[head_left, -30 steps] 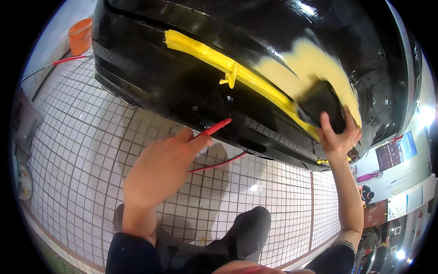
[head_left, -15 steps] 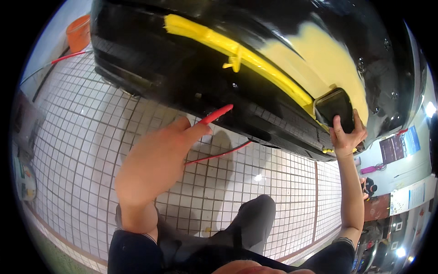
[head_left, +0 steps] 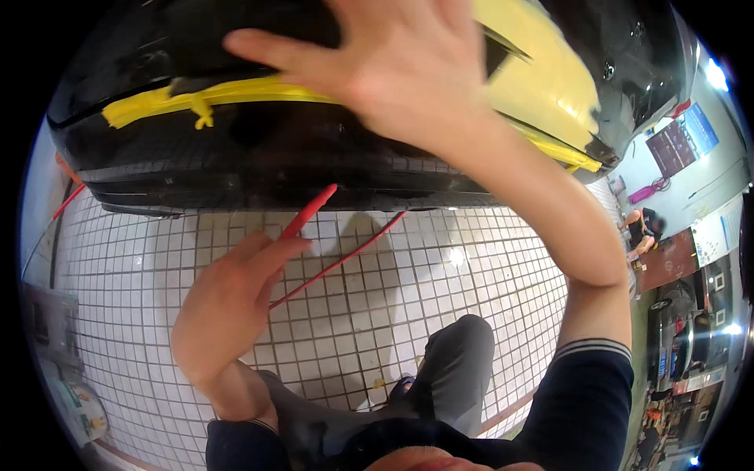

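My left hand (head_left: 220, 314) is closed round a red hose-like tube (head_left: 312, 212), its tip pointing up toward the black car bumper (head_left: 267, 157). A thin red line (head_left: 345, 261) runs from near this hand toward the bumper's lower edge. Across the bumper's upper part reaches my right hand (head_left: 408, 74), thumb stretched out to the left and fingertips cut off by the top edge. No held thing shows in it. Beneath it passes a strip of yellow tape (head_left: 236, 93) with a loose tail. Right of it spreads a pale yellow filler patch (head_left: 550, 74) with a dark gap beside the hand.
White tiled floor (head_left: 416, 267) lies under the bumper and around my knees. A white bucket-like container (head_left: 85, 410) stands at the lower left. Far right, another person (head_left: 644, 229) sits near a wall with posters (head_left: 683, 141) and parked cars (head_left: 667, 314).
My right hand has moved left and up across the bumper; the black pad it pressed on the filler no longer shows clearly. My left hand has shifted slightly left and down with the red tube.
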Motion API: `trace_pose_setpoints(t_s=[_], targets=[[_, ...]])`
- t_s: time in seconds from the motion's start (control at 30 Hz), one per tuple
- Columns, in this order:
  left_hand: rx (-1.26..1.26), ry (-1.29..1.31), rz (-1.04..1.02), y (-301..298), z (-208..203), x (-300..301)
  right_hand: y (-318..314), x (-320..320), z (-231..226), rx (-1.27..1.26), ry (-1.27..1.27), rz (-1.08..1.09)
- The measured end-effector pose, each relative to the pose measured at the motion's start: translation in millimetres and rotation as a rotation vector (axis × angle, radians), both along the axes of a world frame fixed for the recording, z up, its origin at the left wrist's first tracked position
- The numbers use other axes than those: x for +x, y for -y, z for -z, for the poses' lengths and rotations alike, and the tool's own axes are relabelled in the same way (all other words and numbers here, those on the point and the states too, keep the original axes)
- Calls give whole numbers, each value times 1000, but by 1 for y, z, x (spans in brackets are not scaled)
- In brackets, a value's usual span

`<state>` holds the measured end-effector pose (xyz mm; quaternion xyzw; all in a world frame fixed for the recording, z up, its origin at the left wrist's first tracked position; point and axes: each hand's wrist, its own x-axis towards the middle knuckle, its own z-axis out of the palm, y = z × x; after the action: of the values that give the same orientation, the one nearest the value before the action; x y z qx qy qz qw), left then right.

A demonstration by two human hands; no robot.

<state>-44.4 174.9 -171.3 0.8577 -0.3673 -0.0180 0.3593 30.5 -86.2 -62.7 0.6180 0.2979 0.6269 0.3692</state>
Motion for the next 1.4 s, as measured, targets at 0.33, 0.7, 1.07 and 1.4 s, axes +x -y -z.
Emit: trace_pose_setpoints(t_s=[0.33, 0.7, 1.07, 1.4], targets=[[-239, 21, 108, 23, -1, 1, 250, -144, 4, 89, -301, 315], [-510, 417, -390, -48, -2, 13, 147, -104, -7, 74, -310, 401], [-604, 448, -631, -93, 19, 33, -49, 0, -9, -220, -28, 169], [-580, 458, -569, -51, 18, 22, 75, -74, -8, 4, -210, 285]])
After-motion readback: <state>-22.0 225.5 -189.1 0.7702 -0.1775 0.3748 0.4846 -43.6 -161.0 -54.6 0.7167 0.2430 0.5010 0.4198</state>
